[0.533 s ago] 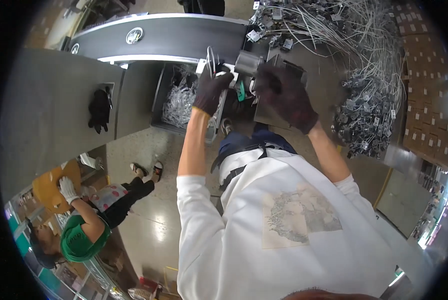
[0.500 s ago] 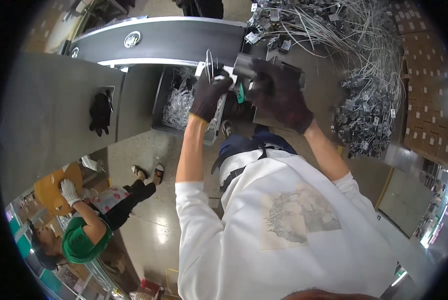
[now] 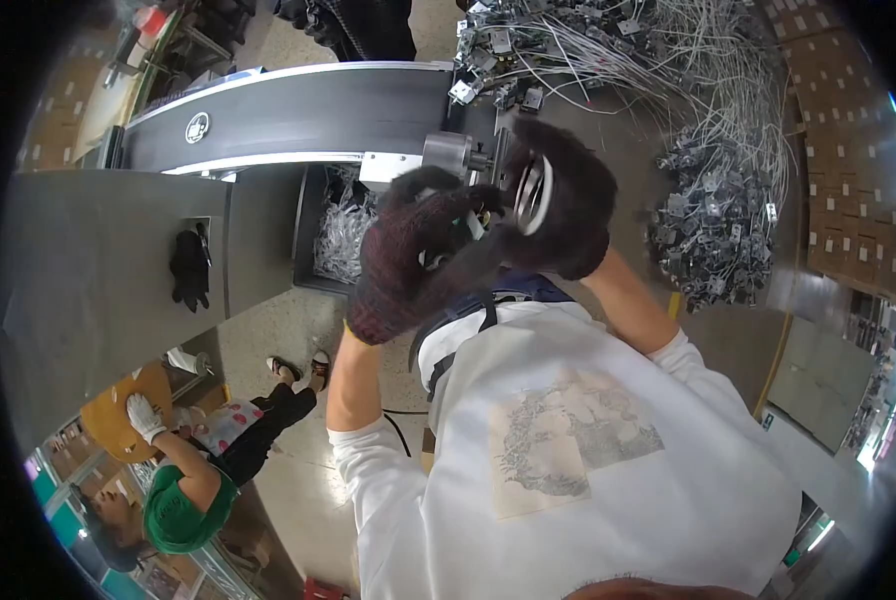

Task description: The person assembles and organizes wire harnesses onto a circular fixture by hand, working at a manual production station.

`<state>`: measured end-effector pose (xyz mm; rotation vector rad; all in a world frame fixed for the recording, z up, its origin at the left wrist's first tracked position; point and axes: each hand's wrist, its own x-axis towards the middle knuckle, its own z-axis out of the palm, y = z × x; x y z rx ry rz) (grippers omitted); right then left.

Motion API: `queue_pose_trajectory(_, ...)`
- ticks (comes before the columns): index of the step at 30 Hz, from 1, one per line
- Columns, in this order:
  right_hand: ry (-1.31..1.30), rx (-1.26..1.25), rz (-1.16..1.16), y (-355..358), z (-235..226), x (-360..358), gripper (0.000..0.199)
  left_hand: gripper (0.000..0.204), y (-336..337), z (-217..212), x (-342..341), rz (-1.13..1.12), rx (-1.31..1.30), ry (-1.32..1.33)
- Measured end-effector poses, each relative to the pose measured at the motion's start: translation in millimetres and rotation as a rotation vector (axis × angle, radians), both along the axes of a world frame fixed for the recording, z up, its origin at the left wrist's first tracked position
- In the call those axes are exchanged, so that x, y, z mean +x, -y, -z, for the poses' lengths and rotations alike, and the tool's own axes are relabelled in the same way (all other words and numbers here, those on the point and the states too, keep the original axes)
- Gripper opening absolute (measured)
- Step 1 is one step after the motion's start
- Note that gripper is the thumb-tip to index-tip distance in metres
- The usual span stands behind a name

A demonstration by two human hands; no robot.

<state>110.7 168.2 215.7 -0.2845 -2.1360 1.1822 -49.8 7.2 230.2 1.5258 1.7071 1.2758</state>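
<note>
Dark knit work gloves cover both of my hands, which are close together in front of my waist, just past the end of the conveyor belt. My left hand (image 3: 403, 260) is closed, its fingers curled toward the right hand; what they grip is mostly hidden, apart from a small pale and green bit at the fingertips. My right hand (image 3: 568, 205) is closed around a curved, shiny silver-white piece (image 3: 536, 195), partly covered by the glove. Just beyond the left hand is a silver metal cylinder (image 3: 448, 152) at the conveyor's end.
A dark conveyor belt (image 3: 298, 110) runs to the left. Below it, a grey bin (image 3: 303, 235) holds clear plastic scraps. Metal parts with white cables (image 3: 713, 215) are heaped at right, near stacked cartons (image 3: 853, 190). A spare black glove (image 3: 190, 270) hangs on a grey panel. A co-worker (image 3: 183, 500) is at lower left.
Both hands have drawn nearer my body, and the left has turned toward the right hand. A blurred grey block showed at the right hand before; now a curved shiny piece shows there.
</note>
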Motion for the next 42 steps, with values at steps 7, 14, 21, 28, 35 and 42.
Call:
queue_pose_trajectory(7, 0.303, -1.49, -0.118, 9, -8, 10, 0.05, 0.048, -47, 2, 17, 0.008, -0.095, -0.008)
queue_pose_trajectory(14, 0.46, -0.723, 0.216, -16, 31, 22, 0.046, 0.049, -81, 25, 33, 0.012, 0.063, -0.004)
queue_pose_trajectory(21, 0.251, -0.799, 0.245, -23, 42, 27, 0.042, 0.022, -75, 21, 24, -0.305, 0.057, 0.319)
queue_pose_trajectory(28, 0.101, -0.714, 0.217, -18, 54, -10, 0.043, 0.024, -75, 45, 8, -0.269, 0.159, 0.427)
queue_pose_trajectory(35, 0.125, -0.876, 0.178, -19, 61, -33, 0.049, 0.031, -72, 58, 5, -0.371, 0.25, 0.618)
queue_pose_trajectory(42, 0.158, -0.777, 0.149, -20, 47, -42, 0.048, 0.032, -56, 60, 2, -0.324, 0.149, 0.357)
